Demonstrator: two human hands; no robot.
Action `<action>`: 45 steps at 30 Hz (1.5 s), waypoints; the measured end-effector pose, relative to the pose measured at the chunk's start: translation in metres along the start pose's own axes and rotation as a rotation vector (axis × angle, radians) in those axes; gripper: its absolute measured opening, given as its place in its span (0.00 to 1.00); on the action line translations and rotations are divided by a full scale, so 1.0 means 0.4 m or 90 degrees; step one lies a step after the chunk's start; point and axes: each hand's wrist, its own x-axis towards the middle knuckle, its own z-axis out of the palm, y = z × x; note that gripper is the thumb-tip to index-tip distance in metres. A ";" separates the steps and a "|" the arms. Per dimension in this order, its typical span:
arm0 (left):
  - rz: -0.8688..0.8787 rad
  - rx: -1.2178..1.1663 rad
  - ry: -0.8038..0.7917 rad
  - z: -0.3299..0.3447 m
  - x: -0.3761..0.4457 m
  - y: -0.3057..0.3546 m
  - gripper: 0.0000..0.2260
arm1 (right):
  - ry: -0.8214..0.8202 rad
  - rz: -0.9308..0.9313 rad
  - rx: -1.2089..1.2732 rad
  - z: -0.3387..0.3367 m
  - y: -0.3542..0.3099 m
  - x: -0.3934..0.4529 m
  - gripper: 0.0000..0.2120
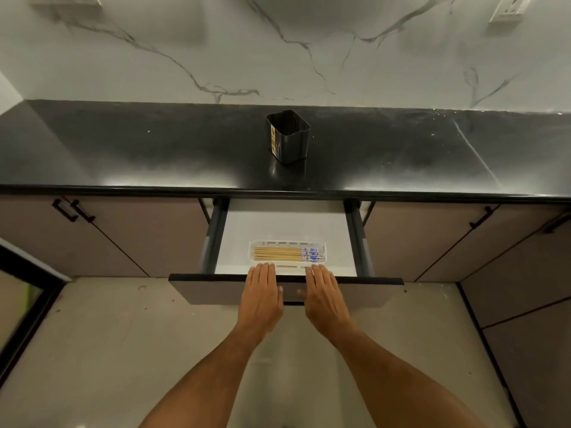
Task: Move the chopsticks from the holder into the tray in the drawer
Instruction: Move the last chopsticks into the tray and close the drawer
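Several wooden chopsticks (278,254) with blue-patterned ends lie side by side in a white slotted tray (287,243) inside the open drawer (216,290). The black holder (288,136) stands upright on the dark countertop, and nothing shows inside it. My left hand (262,296) and my right hand (324,296) lie flat, palms down, on the drawer's front panel. Their fingertips reach over its top edge, just in front of the tray. Neither hand holds anything.
The black countertop (123,149) runs the full width under a white marbled wall. Closed cabinet doors with dark handles (72,210) flank the drawer on both sides. Grey drawer rails (213,239) show at the sides. A pale floor lies below.
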 end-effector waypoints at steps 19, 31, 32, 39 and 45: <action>0.068 -0.016 -0.144 0.165 -0.051 -0.048 0.23 | -0.158 -0.080 0.012 0.129 -0.068 0.009 0.17; 0.026 -0.007 -0.315 0.233 0.104 -0.067 0.23 | -0.300 -0.045 -0.051 0.150 -0.060 0.142 0.15; 0.025 -0.003 -0.302 0.241 0.119 -0.069 0.24 | -0.297 -0.043 -0.051 0.148 -0.057 0.158 0.15; 0.079 0.111 -0.208 0.278 0.250 -0.065 0.21 | -0.266 -0.032 -0.026 0.139 -0.024 0.301 0.14; 0.106 0.185 -0.195 0.299 0.387 -0.073 0.20 | -0.253 -0.041 -0.017 0.137 0.008 0.440 0.10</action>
